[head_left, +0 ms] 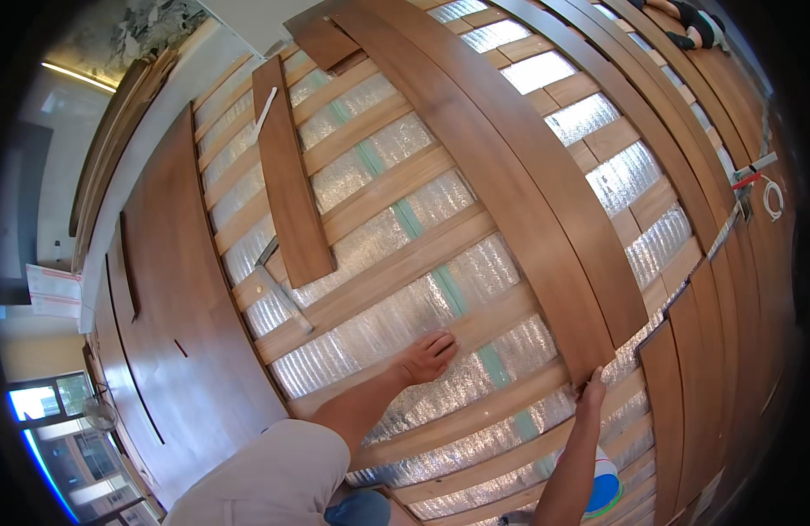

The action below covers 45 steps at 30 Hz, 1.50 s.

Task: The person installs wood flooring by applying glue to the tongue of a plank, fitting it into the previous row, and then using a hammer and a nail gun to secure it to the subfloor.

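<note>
My right hand [590, 390] grips the near end of a long brown floorboard [545, 289], its thumb up by the corner; the fingertips under the board are hidden. This board lies across the pale wooden battens beside another long floorboard [589, 237]. My left hand [428, 358] rests on a batten [501, 316], fingers somewhat bent and apart, holding nothing. Silvery foil sheeting [361, 329] fills the gaps between battens, with a green strip [449, 289] running through it. To the left, a hammer [284, 298] lies over the battens, near a loose short plank [291, 175].
A white, slim tool [266, 110] lies on the loose plank. Finished brown flooring [177, 289] extends at left, more boards [703, 359] at right. A blue and white tub [604, 493] stands beside my right forearm. Another person [698, 26] is low at the far right.
</note>
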{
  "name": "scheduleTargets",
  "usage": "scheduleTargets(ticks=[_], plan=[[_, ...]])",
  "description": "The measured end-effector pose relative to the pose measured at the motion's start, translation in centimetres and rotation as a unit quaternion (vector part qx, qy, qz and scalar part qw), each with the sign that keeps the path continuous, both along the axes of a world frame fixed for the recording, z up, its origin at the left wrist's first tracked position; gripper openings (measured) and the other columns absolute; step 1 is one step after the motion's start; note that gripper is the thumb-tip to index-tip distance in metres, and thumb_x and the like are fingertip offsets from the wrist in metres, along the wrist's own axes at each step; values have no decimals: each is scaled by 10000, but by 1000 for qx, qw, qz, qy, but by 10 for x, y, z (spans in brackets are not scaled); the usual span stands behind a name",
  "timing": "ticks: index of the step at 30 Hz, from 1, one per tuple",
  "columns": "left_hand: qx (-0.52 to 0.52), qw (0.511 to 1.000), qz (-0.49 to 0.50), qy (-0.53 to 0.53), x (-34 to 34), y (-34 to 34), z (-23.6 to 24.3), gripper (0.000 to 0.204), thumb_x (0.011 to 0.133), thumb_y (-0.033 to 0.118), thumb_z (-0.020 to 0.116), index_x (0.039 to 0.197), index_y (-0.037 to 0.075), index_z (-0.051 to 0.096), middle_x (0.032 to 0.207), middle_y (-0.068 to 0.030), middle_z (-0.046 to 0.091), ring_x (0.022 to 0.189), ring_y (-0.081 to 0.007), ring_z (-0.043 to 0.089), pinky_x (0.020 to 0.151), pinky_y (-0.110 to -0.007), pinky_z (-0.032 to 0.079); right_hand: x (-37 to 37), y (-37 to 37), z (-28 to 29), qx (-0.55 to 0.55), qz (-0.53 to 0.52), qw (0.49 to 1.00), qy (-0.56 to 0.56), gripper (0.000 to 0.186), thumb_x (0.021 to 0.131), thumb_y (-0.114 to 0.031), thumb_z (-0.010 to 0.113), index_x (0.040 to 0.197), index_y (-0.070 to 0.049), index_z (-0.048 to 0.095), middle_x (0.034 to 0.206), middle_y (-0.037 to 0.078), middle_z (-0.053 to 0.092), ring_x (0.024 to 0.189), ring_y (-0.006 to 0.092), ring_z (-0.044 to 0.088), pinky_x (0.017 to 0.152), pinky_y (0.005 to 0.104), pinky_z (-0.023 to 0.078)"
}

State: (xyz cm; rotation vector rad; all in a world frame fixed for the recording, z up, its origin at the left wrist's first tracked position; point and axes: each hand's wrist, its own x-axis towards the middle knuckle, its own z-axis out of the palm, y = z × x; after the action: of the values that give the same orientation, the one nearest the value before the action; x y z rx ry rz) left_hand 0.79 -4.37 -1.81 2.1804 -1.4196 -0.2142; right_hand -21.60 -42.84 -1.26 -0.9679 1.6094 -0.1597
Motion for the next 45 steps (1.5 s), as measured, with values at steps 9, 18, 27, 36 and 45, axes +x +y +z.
scheduleTargets(ticks=[9, 18, 27, 36, 45], plan=[[3, 1000, -4, -3, -3, -1, -3, 501, 782, 173, 642, 1255, 30, 563, 1288, -142, 518, 1242, -329, 478, 1058, -445, 408, 8, 35, 20, -84, -27, 993, 77, 570, 1015, -517, 421, 878, 1, 615, 594, 11, 491, 413, 121, 384, 386, 286, 277], [-7, 1000, -2, -16, 0, -5, 7, 499, 765, 146, 646, 1246, 32, 573, 1275, -139, 522, 1243, -321, 481, 1049, -441, 414, -16, 114, 60, -60, -20, 997, 31, 560, 1018, -518, 398, 1000, -4, 619, 708, 11, 541, 489, 114, 419, 431, 272, 288], [60, 996, -33, -52, -8, 6, -16, 419, 769, 187, 640, 1179, 100, 632, 1300, -178, 516, 1243, -380, 453, 1069, -492, 375, -67, 248, 113, 39, -77, 992, 91, 531, 982, -566, 428, 1118, -85, 607, 893, 15, 622, 638, 136, 501, 492, 279, 345], [69, 991, -53, -97, -10, 3, -42, 487, 896, 315, 572, 1323, 82, 559, 1326, -173, 538, 1218, -341, 489, 1048, -468, 397, -123, 324, 178, 86, -159, 983, 25, 415, 1019, -473, 431, 956, -80, 548, 650, 33, 471, 451, 116, 400, 371, 228, 242], [-399, 443, 293, 748, 116, 42, 80, 749, 991, 550, 408, 1490, 7, 281, 1496, -179, 395, 1335, -327, 430, 1126, -464, 324, -158, 424, 159, 86, -120, 989, 25, 433, 1023, -462, 419, 922, -57, 535, 633, 36, 465, 448, 129, 413, 366, 246, 264]])
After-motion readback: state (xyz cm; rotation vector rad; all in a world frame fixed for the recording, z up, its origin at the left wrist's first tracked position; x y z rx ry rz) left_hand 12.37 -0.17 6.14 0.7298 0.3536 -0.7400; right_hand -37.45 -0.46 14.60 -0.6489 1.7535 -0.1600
